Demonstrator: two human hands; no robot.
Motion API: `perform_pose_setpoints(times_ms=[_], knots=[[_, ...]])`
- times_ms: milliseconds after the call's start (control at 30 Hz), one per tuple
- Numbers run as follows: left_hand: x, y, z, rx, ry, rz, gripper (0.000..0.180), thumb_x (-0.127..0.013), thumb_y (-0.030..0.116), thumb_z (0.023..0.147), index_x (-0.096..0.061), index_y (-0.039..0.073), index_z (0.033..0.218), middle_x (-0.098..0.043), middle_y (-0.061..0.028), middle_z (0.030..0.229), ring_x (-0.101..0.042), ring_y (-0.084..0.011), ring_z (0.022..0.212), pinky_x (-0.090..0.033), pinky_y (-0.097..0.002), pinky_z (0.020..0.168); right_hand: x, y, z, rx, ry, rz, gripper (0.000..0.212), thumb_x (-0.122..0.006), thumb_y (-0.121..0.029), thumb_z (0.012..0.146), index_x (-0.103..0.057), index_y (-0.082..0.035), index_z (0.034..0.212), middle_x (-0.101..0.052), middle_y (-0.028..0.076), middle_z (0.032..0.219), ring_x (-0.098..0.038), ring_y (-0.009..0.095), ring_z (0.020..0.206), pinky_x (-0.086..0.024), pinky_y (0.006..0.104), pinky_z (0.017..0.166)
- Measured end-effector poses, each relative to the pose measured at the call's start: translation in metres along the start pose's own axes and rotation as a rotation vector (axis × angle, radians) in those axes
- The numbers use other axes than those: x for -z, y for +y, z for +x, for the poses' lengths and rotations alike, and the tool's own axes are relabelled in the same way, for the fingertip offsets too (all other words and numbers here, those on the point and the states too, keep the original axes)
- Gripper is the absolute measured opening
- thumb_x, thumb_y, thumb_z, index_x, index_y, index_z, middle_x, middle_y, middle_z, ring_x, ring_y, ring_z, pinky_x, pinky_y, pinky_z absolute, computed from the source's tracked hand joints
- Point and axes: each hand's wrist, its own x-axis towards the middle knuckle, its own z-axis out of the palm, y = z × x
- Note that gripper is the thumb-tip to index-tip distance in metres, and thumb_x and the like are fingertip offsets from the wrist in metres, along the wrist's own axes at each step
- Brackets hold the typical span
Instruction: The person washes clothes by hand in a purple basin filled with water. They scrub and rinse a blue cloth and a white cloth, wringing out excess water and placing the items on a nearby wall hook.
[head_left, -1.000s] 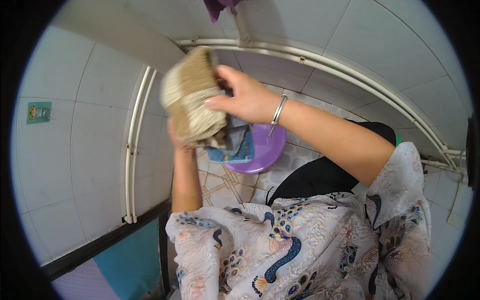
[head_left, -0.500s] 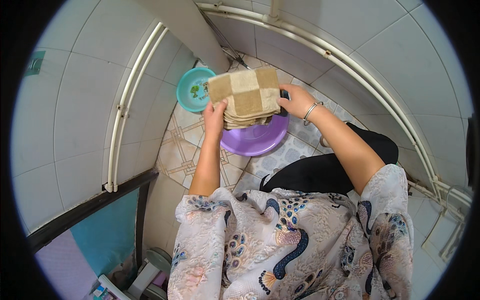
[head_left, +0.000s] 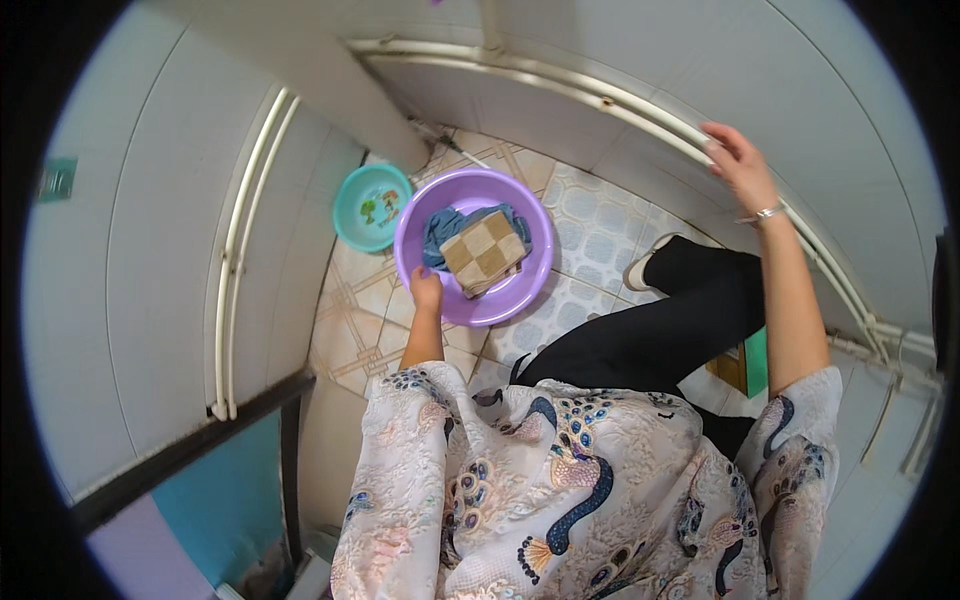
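A purple basin (head_left: 535,285) stands on the tiled floor. Inside it a folded beige-and-tan checked towel (head_left: 486,253) lies on top of a crumpled blue cloth (head_left: 440,229). My left hand (head_left: 427,287) grips the basin's near left rim, its thumb showing at the edge; its other fingers are mostly hidden. My right hand (head_left: 742,172) is raised away to the right, in front of the white wall pipes, its fingers apart with nothing in them.
A smaller turquoise basin (head_left: 345,222) with a printed bottom stands left of the purple one. White pipes (head_left: 640,112) run along the tiled walls. A thick post (head_left: 375,125) rises behind the basins. A green-edged stool (head_left: 752,362) shows beneath my leg.
The checked towel has gone from both hands into the purple basin. My left hand has dropped to the basin's rim; my right hand has swung up and to the right.
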Motion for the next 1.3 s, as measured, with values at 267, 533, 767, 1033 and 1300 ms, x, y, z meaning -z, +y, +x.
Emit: perform_pose_setpoints(times_ms=[267, 533, 767, 1033, 1300], knots=[[-0.108, 0.146, -0.035, -0.138, -0.502, -0.385, 0.027, -0.056, 0.008, 0.081, -0.053, 0.005, 0.107, -0.057, -0.0049, 0.087, -0.056, -0.014, 0.068, -0.044, -0.0254, 0.055, 0.199, 0.081, -0.19, -0.294, 0.7, 0.252, 0.035, -0.054, -0.028, 0.089, -0.053, -0.009, 0.118, -0.054, 0.002, 0.118, -0.054, 0.012, 0.101, -0.046, 0.0269, 0.082], [-0.188, 0.407, -0.263, -0.622, -1.369, -0.47, 0.021, -0.05, 0.011, 0.09, -0.053, 0.002, 0.109, -0.061, -0.0078, 0.096, -0.057, -0.0129, 0.077, -0.046, -0.0237, 0.065, 0.23, 0.127, -0.417, -0.397, 1.288, 0.407, 0.033, -0.053, -0.029, 0.09, -0.054, -0.007, 0.115, -0.056, 0.005, 0.113, -0.055, 0.015, 0.099, -0.048, 0.0275, 0.08], [-0.237, 0.426, -0.466, -0.729, -1.812, -0.125, 0.018, -0.054, 0.012, 0.088, -0.056, 0.003, 0.104, -0.061, -0.0073, 0.091, -0.057, -0.0116, 0.072, -0.046, -0.0237, 0.065, 0.141, 0.239, -0.587, -0.627, 1.737, 0.734, 0.029, -0.057, -0.031, 0.086, -0.059, -0.008, 0.104, -0.062, 0.005, 0.094, -0.059, 0.016, 0.08, -0.05, 0.0288, 0.069], [-0.296, 0.279, -0.641, -0.958, -2.211, 0.454, 0.02, -0.054, 0.011, 0.086, -0.057, 0.006, 0.105, -0.06, -0.005, 0.091, -0.059, -0.013, 0.074, -0.047, -0.0246, 0.062, -0.015, 0.396, -0.655, -0.757, 2.153, 1.249, 0.031, -0.06, -0.026, 0.082, -0.056, -0.007, 0.107, -0.059, 0.008, 0.095, -0.058, 0.021, 0.084, -0.049, 0.0359, 0.071], [-0.414, 0.049, -0.693, -1.054, -2.143, 1.083, 0.052, -0.058, 0.015, 0.082, -0.04, 0.004, 0.13, -0.052, -0.0127, 0.112, -0.055, -0.0195, 0.094, -0.048, -0.0305, 0.072, -0.103, 0.514, -0.779, -1.662, 1.739, 0.335, 0.05, -0.061, -0.029, 0.078, -0.051, -0.005, 0.121, -0.057, 0.015, 0.115, -0.059, 0.026, 0.096, -0.047, 0.0349, 0.081]])
